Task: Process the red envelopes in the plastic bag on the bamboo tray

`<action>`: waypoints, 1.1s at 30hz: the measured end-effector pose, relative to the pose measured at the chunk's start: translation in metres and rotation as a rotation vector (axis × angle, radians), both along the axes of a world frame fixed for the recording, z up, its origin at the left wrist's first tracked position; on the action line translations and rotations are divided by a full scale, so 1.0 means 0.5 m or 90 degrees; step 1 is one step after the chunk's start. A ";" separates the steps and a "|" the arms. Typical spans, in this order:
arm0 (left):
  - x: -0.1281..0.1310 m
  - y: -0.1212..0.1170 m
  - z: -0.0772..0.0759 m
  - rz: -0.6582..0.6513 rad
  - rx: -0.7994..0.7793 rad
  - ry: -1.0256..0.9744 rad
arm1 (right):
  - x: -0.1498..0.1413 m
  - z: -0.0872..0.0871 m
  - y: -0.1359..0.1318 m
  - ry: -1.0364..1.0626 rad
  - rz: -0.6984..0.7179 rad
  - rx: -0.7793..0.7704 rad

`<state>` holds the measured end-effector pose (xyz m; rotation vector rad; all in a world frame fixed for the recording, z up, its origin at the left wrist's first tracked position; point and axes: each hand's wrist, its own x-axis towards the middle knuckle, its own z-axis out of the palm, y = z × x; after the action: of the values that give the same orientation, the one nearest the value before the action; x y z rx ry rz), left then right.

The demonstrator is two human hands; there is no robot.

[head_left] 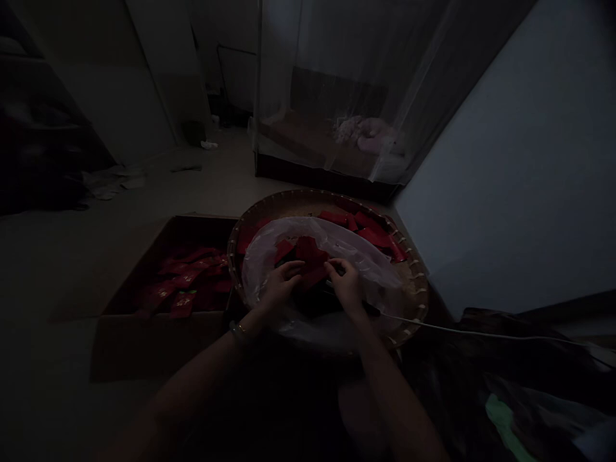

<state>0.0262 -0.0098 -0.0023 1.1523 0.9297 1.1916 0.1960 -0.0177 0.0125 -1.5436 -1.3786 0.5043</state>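
Note:
The light is very dim. A red packet [314, 264] is between my two hands, over a clear plastic bag or sheet [262, 240] in a round woven basket [418, 273]. My right hand [345, 282] pinches the packet's right edge. At its left edge, my left hand [282, 285] has fingers and thumb closed on it, though the contact is hard to see. Below the packet lies a dark object [320, 303] of unclear kind, with a white cord [462, 332] running off to the right. More red packets [373, 231] lie at the basket's far right.
Left of the basket, an open cardboard box [158, 340] holds many red printed packets [185, 279]. Behind stands a bed with a netting curtain [327, 128]. A pale wall [505, 160] rises on the right, above dark bags [481, 359] near my right arm.

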 end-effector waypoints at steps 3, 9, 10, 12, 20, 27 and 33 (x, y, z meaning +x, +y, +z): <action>0.000 -0.009 0.010 0.014 0.078 0.078 | 0.014 -0.002 0.010 -0.005 0.011 -0.049; 0.001 -0.009 0.002 0.037 0.095 0.071 | 0.012 0.017 -0.012 -0.291 0.030 0.112; 0.001 -0.006 0.000 0.044 0.082 0.048 | 0.008 0.021 -0.018 -0.321 0.045 0.146; -0.002 -0.001 -0.004 0.061 0.050 0.001 | 0.002 0.027 -0.026 -0.336 0.096 0.188; -0.007 -0.002 0.012 0.065 0.002 -0.012 | -0.006 0.013 -0.031 0.032 0.198 -0.058; -0.002 -0.005 0.007 0.017 0.050 0.026 | -0.002 -0.015 -0.035 0.280 0.348 -0.234; -0.007 -0.040 0.041 0.006 0.365 0.360 | 0.012 -0.009 -0.032 0.174 0.354 -0.225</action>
<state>0.0230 -0.0299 0.0183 2.0178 1.0319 1.1954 0.2020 -0.0337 0.0078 -1.2765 -1.5508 1.3091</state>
